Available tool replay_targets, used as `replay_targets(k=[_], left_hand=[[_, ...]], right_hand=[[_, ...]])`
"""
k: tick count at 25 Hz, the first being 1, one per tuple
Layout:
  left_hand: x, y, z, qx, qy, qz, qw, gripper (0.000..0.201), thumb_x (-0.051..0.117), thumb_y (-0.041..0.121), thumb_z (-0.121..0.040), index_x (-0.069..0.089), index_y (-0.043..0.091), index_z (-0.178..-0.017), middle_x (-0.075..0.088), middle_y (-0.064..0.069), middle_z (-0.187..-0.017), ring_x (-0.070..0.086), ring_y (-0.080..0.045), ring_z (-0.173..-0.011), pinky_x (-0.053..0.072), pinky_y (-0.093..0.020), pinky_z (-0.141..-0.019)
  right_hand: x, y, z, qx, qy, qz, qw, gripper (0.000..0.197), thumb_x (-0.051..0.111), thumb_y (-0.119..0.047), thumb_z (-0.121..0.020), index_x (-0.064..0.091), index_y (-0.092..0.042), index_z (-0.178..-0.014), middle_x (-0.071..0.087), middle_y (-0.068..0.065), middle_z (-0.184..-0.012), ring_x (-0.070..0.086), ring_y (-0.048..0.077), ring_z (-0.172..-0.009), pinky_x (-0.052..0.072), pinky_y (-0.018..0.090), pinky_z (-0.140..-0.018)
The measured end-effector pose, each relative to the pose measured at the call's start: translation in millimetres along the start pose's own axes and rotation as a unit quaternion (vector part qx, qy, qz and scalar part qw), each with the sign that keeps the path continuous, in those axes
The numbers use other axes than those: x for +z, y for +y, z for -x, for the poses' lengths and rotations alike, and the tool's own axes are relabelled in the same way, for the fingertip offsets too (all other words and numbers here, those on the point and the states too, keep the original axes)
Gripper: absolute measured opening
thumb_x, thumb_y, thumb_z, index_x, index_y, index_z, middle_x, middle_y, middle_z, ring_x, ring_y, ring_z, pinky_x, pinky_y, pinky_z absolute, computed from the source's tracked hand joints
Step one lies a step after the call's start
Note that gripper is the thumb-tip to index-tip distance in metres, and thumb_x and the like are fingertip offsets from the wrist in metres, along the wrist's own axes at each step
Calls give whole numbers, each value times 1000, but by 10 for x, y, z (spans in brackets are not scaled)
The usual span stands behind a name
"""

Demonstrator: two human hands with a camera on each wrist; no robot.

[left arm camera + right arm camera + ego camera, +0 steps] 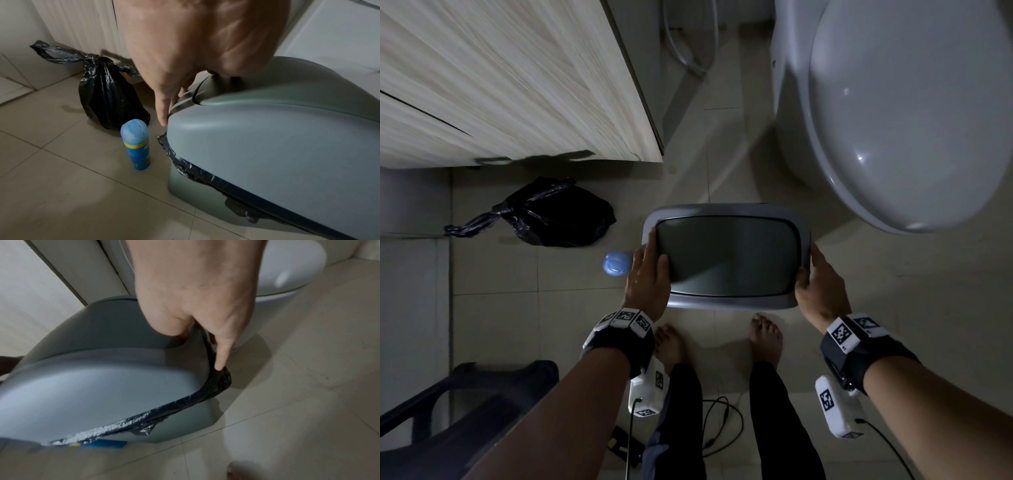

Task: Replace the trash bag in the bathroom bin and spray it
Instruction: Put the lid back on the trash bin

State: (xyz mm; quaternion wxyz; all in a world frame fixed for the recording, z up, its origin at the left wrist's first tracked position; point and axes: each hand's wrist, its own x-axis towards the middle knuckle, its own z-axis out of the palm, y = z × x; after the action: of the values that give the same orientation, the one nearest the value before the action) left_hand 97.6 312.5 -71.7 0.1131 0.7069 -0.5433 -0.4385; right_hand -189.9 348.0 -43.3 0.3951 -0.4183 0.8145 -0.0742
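A grey bin lid (722,302) with a darker swing flap (729,257) sits on the bin between my hands. My left hand (650,270) grips its left edge, thumb on top and fingers (164,104) running down the side. On the right edge my right hand (815,277) grips it, thumb tucked at the flap recess and index finger (222,353) down the outside. A black liner (185,164) pokes out all round under the lid (92,394). A blue spray can (616,263) stands upright just left of the bin. A tied black trash bag (558,216) lies further left.
The toilet (911,120) stands close behind the bin on the right. A wood-grain cabinet (517,85) overhangs the floor at the back left. A dark plastic stool (465,394) is at my lower left. My bare feet (671,342) and loose cables (722,421) are right before the bin.
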Motion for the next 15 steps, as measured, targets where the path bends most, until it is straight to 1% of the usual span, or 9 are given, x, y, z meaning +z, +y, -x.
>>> replay_targets(k=[2,4,5,6,8,10,11,13,15], left_hand=[[-9,10,16,0,-1,3,1000,64,27,45,-95,14,35,-157,41,-6,-146,44,-27,-132,35,-37,-109],[-18,4,44,12,-1,-5,1000,62,29,44,-96,16,37,-156,40,-6,-147,44,-28,-133,37,-40,-110],[-24,4,53,15,-3,-7,1000,60,31,42,-99,16,38,-156,39,-5,-148,44,-28,-133,38,-41,-110],[-16,-6,70,12,-6,-9,1000,58,31,41,-100,16,39,-156,39,-5,-148,45,-28,-132,38,-41,-109],[-11,-8,82,3,-8,-5,1000,60,29,43,-97,17,39,-156,39,-5,-148,45,-28,-131,38,-39,-109],[-2,-12,67,1,-6,0,1000,63,26,39,-94,18,36,-156,38,-7,-150,44,-28,-132,36,-36,-109],[-1,-20,58,7,-7,-3,1000,65,27,33,-93,19,33,-157,38,-7,-150,44,-27,-132,35,-34,-108],[-23,-49,62,34,-9,-14,999,71,33,12,-89,21,29,-157,38,-6,-152,44,-26,-132,36,-31,-107],[-68,-92,63,40,-7,-19,999,85,36,-9,-83,22,31,-156,36,-1,-155,43,-24,-135,39,-32,-108]], right_hand=[[10,15,23,10,-7,6,1000,55,37,-17,-100,26,-26,-153,64,18,-123,63,45,-101,52,47,-85],[5,35,38,21,7,19,1000,55,38,-16,-99,27,-25,-152,66,21,-116,63,46,-96,51,45,-78],[4,42,37,24,14,21,999,54,38,-16,-99,29,-25,-151,66,21,-116,63,47,-96,51,45,-78],[-3,44,51,27,15,17,999,54,38,-16,-99,30,-25,-151,66,21,-118,62,47,-98,52,46,-80],[-2,45,70,32,5,1,999,54,37,-16,-100,30,-29,-152,63,18,-126,60,46,-107,51,50,-89],[-22,52,53,35,-2,-2,999,54,39,-17,-100,31,-32,-151,62,15,-130,60,45,-110,50,48,-93],[-35,68,26,32,-4,0,999,53,40,-17,-100,33,-33,-150,63,14,-130,60,44,-110,50,47,-92],[-52,75,-9,27,-7,3,1000,53,41,-16,-99,36,-33,-148,65,13,-126,61,44,-109,49,45,-89],[-28,69,-14,27,0,5,1000,53,40,-15,-97,37,-30,-147,65,16,-123,61,45,-107,50,46,-88]])
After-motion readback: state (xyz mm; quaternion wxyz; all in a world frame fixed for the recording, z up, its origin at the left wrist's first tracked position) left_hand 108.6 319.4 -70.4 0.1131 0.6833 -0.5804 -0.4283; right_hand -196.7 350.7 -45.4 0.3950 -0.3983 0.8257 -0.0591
